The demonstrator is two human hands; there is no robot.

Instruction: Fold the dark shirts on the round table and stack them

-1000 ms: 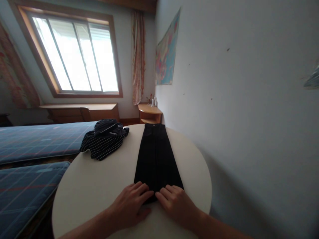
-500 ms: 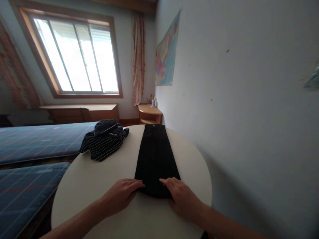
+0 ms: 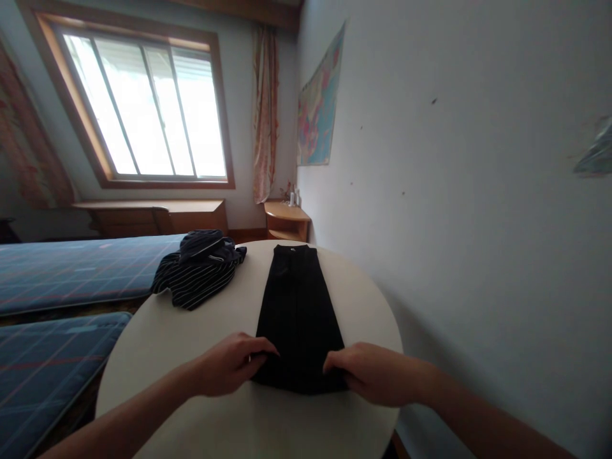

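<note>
A black garment (image 3: 297, 306) lies lengthwise on the round white table (image 3: 191, 357). Its narrow waistband with a small pale label is at the far side, and its wider end is near me. Whether it is trousers or a skirt, I cannot tell. My left hand (image 3: 232, 364) pinches the near left edge between thumb and fingers. At the near right corner my right hand (image 3: 370, 373) grips the cloth with bent fingers. The near edge sags slightly between both hands. Farther left, a dark striped garment (image 3: 203, 271) is bunched at the table's rim.
Two blue plaid mattresses (image 3: 71, 268) flank the table on the left. A pale wall (image 3: 478, 223) with a map (image 3: 321, 105) runs close along the right. Beyond stand a wooden corner shelf (image 3: 287, 210) and a desk (image 3: 198, 217) under the window.
My hands have gone from resting on the near end to gripping its two corners, farther apart. The near end is spread wider, and the black garment has shifted slightly towards me.
</note>
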